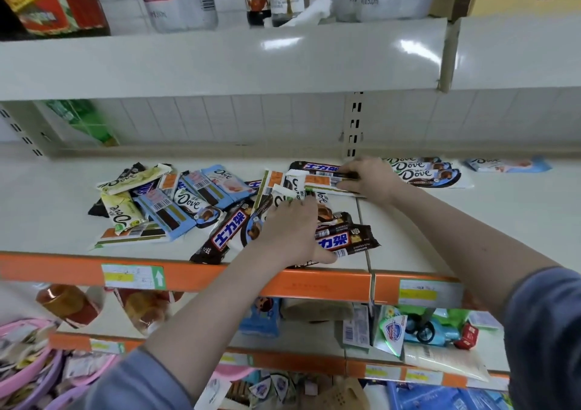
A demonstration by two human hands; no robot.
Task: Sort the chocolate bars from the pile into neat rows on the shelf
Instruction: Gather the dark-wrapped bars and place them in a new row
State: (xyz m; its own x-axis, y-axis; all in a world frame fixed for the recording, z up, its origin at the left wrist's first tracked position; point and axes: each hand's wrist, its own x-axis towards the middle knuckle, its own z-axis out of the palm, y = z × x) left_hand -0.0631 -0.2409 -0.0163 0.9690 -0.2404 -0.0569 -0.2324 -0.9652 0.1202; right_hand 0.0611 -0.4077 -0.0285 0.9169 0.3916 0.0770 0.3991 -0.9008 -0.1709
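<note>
A loose pile of chocolate bars (176,203) lies on the white shelf (47,221), with Dove bars in blue, green and brown wrappers and dark Snickers bars. My left hand (290,232) rests palm down on the pile's right side, fingers touching a white-and-brown Dove bar (284,197). My right hand (366,178) pinches a white bar turned label side up (317,183), just in front of a Snickers bar (314,166). To its right, brown Dove bars (421,172) lie stacked in a row, and a light blue Dove bar (506,164) sits apart.
An orange price rail (220,276) runs along the shelf's front edge. The shelf above (220,60) carries bottles and cartons. Lower shelves hold snack packs, soap and pink baskets (28,368). A slotted upright (354,123) stands at the back.
</note>
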